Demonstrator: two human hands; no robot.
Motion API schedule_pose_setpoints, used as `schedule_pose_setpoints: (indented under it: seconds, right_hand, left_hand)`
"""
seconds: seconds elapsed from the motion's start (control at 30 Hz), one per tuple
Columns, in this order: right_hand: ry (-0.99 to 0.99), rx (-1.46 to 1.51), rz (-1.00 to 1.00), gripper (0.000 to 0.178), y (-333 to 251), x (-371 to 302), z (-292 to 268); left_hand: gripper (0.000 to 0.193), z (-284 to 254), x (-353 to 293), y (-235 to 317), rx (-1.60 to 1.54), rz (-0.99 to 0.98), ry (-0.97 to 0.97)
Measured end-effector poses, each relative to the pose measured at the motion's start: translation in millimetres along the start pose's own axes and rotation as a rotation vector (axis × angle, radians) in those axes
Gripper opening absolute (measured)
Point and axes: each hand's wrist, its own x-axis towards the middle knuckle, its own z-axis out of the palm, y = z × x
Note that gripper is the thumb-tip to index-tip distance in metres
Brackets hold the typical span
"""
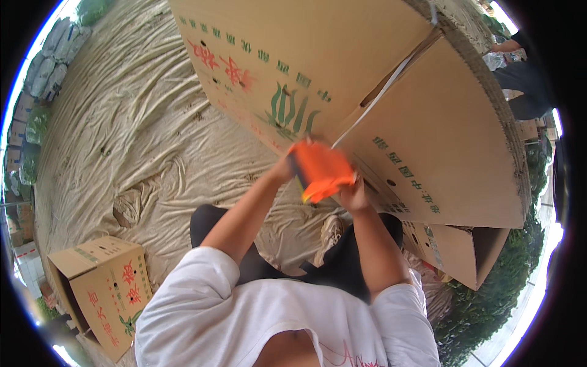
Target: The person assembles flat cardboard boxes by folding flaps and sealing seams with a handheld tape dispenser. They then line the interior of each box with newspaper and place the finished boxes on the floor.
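Note:
Between my two hands is a bright orange object (324,168) with a dark left side and a bit of yellow below; motion blurs it, so its kind is unclear. My left hand (284,166) grips its left side, the fingers partly hidden behind it. At its lower right corner, my right hand (353,193) is closed on it. Just beyond stands a big stack of flattened cardboard boxes (465,128), printed in green and red. A white strap (382,90) runs across the stack, passing close to the orange object.
A wrinkled beige sheet (147,122) covers the floor. At the lower left lies an open cardboard box (113,293); another box (455,251) sits right of my knee. Green leafy produce (489,312) is piled at the right, and another person (523,79) is at the upper right.

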Motion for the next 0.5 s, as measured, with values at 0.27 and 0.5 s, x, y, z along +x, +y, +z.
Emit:
schedule_pose_setpoints:
  seconds: [0.27, 0.5]
  right_hand:
    - [-0.156, -0.210, -0.347, 0.051, -101.8, -81.2, 105.0]
    - [0.197, -0.385, -0.997, 0.052, -358.5, -192.8, 126.1]
  left_hand:
    - [0.022, 14.7, 56.3, 187.5, 0.917, 0.554, 0.275]
    - [0.046, -14.7, 139.9, 336.5, 1.274, 1.003, -0.105]
